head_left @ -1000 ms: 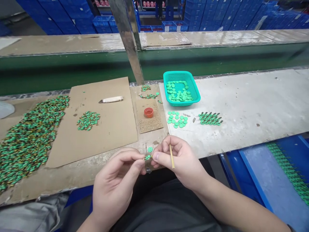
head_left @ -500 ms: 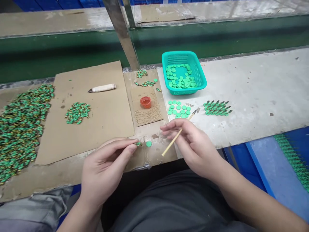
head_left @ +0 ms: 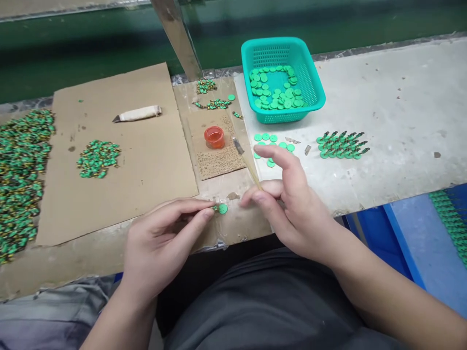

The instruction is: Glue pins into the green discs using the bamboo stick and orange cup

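Note:
My left hand [head_left: 166,238] pinches a small green painted figurine [head_left: 215,208] between thumb and fingertips, most of it hidden by them. The figurine meets or overlaps a green disc [head_left: 223,209] at the bench's front; whether they are joined I cannot tell. In my right hand [head_left: 292,209] a thin paintbrush [head_left: 251,170] is held by thumb and fingers, its dark tip pointing up and left. The index finger is raised away from the handle. Beyond the brush tip sits a red cap [head_left: 214,137] with liquid inside, on a speckled board [head_left: 219,164].
A turquoise basket [head_left: 317,97] holds green discs, with several loose discs [head_left: 270,163] before it. Finished-looking figures on discs [head_left: 343,146] stand in rows at right. Cardboard [head_left: 146,160] bears a cloth-wrapped blade [head_left: 138,114] and a small heap [head_left: 98,159]; a larger heap [head_left: 22,180] lies left.
My right hand has turned the brush so its tip now points up-left toward the red cap instead of up-right. The figurine in my left hand has come up to the disc. The view has tilted down.

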